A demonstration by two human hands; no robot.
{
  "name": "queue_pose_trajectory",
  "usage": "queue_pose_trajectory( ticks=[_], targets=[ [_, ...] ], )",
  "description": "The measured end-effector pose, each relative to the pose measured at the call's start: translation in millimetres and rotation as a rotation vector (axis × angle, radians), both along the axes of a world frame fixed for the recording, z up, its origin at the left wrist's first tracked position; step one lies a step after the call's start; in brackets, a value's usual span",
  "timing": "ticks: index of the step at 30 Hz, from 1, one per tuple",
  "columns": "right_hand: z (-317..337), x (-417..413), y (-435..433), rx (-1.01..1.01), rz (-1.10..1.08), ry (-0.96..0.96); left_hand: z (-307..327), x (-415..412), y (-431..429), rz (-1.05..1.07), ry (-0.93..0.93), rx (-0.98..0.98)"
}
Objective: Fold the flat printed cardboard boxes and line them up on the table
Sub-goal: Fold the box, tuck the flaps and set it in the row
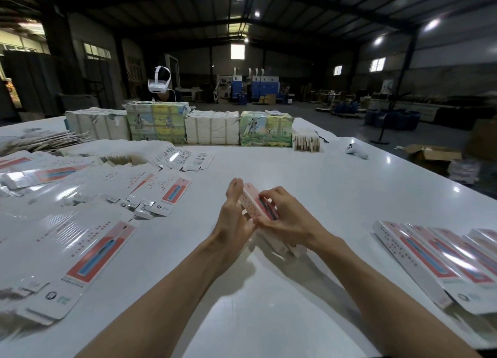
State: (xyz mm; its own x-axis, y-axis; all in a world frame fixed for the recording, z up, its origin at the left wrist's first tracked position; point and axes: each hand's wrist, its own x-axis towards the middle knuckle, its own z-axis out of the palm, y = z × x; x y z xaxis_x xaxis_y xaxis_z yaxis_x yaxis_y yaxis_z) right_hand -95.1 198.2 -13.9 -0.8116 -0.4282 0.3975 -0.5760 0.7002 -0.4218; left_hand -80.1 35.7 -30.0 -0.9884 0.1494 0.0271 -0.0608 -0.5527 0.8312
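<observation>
Near centre, low over the glossy white surface [309, 175]: both hands are together on one pink-and-white printed cardboard box [250, 201].
- Left hand [236, 215]: fingers straight, laid flat against the box's left side.
- Right hand [287, 220]: fingers curled round the opposite side, gripping it.
- The box is tilted, far end up. Its near end is hidden behind my wrists, so I can't tell the flaps' state.

My read: squaring the sleeve.
- Use the left palm as a flat stop.
- Push with the right along the creases, not across the panels.
- Tuck the end flap only once the corners sit square.

Right: row of folded pink-striped boxes [430, 253] lying side by side. This box should join its open end, parallel.

Left: spread of flat printed blanks [88, 253].

Far edge: paper-wrapped bundles [156, 123].
</observation>
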Motion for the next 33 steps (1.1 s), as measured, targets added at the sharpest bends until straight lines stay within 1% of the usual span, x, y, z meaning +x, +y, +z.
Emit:
queue_pose_trajectory(
  ticks=[1, 2, 4, 5, 8, 11, 13, 17, 22, 25, 27, 30, 33],
  targets=[
    [3, 4, 3, 0.024, -0.044, 0.023, -1, 0, 1, 0.006, 0.014, -0.068],
    [6, 8, 8, 0.057, -0.104, 0.049, -4, -1, 2, 0.04, 0.064, -0.191],
    [8, 18, 24, 0.14, -0.261, 0.099, -12, 0, 4, 0.167, 0.22, -0.487],
    [8, 24, 35, 0.191, -0.351, 0.108, -16, -1, 3, 0.213, 0.268, -0.564],
    [-1, 46, 69, 0.379, -0.61, 0.053, -26, -2, 1, 0.194, 0.3, -0.626],
    [-20, 68, 99, 0.647, -0.807, 0.043, -26, -2, 1, 0.146, 0.333, -0.736],
    [-28, 78, 116, 0.68, -0.861, 0.057, -28, -2, 2, 0.124, 0.353, -0.786],
    [-28, 91, 140, 0.63, -0.889, 0.049, -29, -1, 2, 0.091, 0.354, -0.769],
    [-23, 99, 164, 0.645, -1.003, 0.011, -30, -1, 2, 0.096, 0.367, -0.81],
    [-13, 96, 158, 0.672, -1.013, 0.09, -29, 2, 3, 0.079, 0.359, -0.819],
    [-3, 87, 139, 0.594, -0.927, 0.164, -25, 5, 2, 0.082, 0.356, -0.846],
    [8, 64, 92, 0.458, -0.723, 0.244, -20, 9, 2, 0.091, 0.355, -0.94],
    [12, 39, 40, 0.354, -0.548, 0.289, -13, 8, 0, 0.116, 0.325, -1.016]
  ],
)
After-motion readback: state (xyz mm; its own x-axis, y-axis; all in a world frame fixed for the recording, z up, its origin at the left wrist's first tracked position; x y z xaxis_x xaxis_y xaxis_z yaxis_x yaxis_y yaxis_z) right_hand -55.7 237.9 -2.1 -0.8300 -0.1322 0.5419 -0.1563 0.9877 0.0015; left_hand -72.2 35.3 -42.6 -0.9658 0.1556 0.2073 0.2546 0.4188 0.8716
